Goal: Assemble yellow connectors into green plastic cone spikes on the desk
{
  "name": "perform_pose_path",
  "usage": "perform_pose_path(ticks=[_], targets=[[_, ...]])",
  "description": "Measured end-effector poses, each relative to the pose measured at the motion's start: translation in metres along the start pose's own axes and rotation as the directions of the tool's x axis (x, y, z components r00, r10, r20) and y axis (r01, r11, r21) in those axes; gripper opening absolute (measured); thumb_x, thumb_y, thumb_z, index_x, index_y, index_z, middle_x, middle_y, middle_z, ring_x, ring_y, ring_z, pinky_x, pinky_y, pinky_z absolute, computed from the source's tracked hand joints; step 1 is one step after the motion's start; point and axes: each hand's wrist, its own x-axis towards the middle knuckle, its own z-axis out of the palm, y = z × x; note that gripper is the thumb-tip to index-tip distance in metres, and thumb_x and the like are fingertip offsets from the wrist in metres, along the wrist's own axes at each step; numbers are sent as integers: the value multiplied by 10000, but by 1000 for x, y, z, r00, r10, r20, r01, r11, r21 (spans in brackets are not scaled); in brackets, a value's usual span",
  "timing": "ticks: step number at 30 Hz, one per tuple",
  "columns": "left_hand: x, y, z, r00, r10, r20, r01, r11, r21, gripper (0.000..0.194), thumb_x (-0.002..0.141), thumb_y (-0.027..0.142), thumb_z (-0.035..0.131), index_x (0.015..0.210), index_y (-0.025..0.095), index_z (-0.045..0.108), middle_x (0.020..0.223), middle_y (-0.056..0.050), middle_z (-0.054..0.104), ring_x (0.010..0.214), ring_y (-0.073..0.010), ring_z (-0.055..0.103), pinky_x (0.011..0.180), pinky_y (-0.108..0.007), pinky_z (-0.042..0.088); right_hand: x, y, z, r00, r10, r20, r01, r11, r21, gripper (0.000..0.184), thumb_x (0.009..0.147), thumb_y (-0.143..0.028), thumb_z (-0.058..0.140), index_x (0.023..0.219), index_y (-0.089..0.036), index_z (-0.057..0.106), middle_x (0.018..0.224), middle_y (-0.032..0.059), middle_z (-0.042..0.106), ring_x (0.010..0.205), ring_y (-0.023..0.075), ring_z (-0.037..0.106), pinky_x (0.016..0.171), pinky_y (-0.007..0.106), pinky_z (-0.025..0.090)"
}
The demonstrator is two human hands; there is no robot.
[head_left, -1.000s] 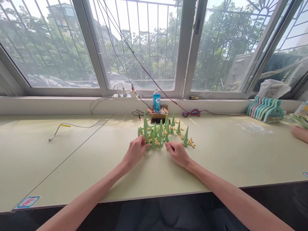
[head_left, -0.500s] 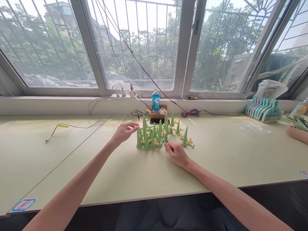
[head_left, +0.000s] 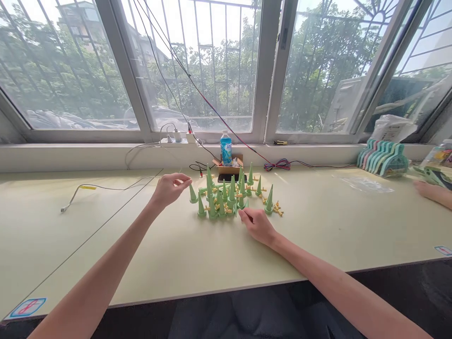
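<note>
Many pale green cones with round bases stand in a cluster [head_left: 221, 207] on the table, small yellow pieces [head_left: 228, 208] scattered among them. At the cluster's left edge, my left hand [head_left: 171, 188] pinches the tip of one green cone [head_left: 192, 194], which stands upright just apart from the others. My right hand [head_left: 259, 227] rests on the table at the cluster's front right, fingers curled closed against the nearest cones. Whatever its fingertips hold is hidden. Just right of the group stands another green cone [head_left: 269, 202] beside a few yellow pieces [head_left: 278, 208].
Behind the cones are a dark phone [head_left: 226, 178], a small cardboard box [head_left: 226, 169] and a blue bottle [head_left: 226, 149]. A white cable [head_left: 106, 188] lies at left. Coiled wires [head_left: 278, 164], a plastic bag [head_left: 367, 183], teal hangers [head_left: 383, 157] and another person's hand [head_left: 425, 189] are to the right.
My left hand has moved left from the cluster's edge, and a green cone now stands apart under its fingertips. My right hand has stayed in place. The view has shifted slightly.
</note>
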Motion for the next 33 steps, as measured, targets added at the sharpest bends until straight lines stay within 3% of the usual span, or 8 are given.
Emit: perform_pose_path(ticks=[3, 6, 12, 17, 23, 26, 29, 33], targets=[[-15, 14, -12, 986, 134, -102, -129, 990, 56, 230, 779, 412, 625, 741, 201, 709, 739, -29, 685, 628, -144, 582, 572, -237, 494, 0, 0, 0, 1000, -6, -8, 6, 1000, -6, 446, 1002, -387, 375, 596, -207, 336, 525, -42, 338, 480, 108, 273, 500, 272, 246], [-35, 35, -9, 973, 228, -36, -228, 974, -7, 223, 810, 388, 606, 753, 194, 698, 786, -27, 682, 612, -121, 574, 561, -222, 509, -1, -1, 0, 1000, -24, 0, 24, 999, -39, 443, 1001, -384, 371, 599, -208, 312, 527, -46, 318, 486, 108, 255, 505, 270, 241], [-59, 64, 45, 952, 281, 123, -259, 951, -168, 258, 877, 367, 544, 767, 170, 668, 779, -42, 679, 641, -135, 603, 525, -215, 504, -3, -4, -1, 993, -97, 71, 104, 988, -113, 422, 980, -356, 393, 603, -211, 272, 521, -52, 302, 485, 106, 250, 510, 264, 245], [-63, 60, 81, 950, 293, 111, -266, 941, -209, 224, 895, 348, 546, 792, 182, 655, 773, -36, 664, 672, -142, 622, 543, -219, 514, -2, -1, -5, 991, -132, -12, 125, 958, -260, 393, 951, -300, 433, 590, -212, 305, 515, -41, 340, 482, 115, 258, 513, 271, 247], [-69, 43, 93, 948, 284, 144, -250, 944, -218, 226, 903, 372, 542, 818, 186, 640, 768, -28, 660, 637, -133, 604, 561, -234, 526, 3, -2, -16, 978, -142, -155, 68, 913, -402, 374, 956, -292, 413, 592, -204, 406, 530, -14, 431, 480, 119, 323, 518, 267, 257], [-72, 37, 97, 947, 285, 148, -246, 941, -233, 213, 901, 362, 549, 816, 184, 630, 782, -30, 656, 628, -127, 588, 562, -234, 524, 10, -7, -31, 950, -125, -286, -10, 904, -427, 328, 972, -320, 395, 690, -192, 504, 576, -5, 488, 511, 121, 411, 533, 245, 287], [-76, 33, 102, 943, 293, 156, -252, 938, -238, 211, 903, 356, 544, 823, 180, 628, 786, -35, 645, 608, -121, 561, 555, -238, 520, 19, -10, -54, 909, -48, -415, -169, 865, -472, 278, 967, -410, 429, 908, -176, 567, 675, 10, 551, 550, 133, 474, 541, 239, 301], [-79, 30, 107, 941, 298, 160, -259, 939, -228, 240, 921, 366, 518, 821, 175, 624, 766, -37, 629, 614, -122, 545, 562, -242, 518, 29, 0, -83, 901, 156, -404, -375, 747, -549, 549, 865, -596, 557, 1193, -157, 518, 830, 68, 620, 701, 212, 592, 548, 254, 308]])
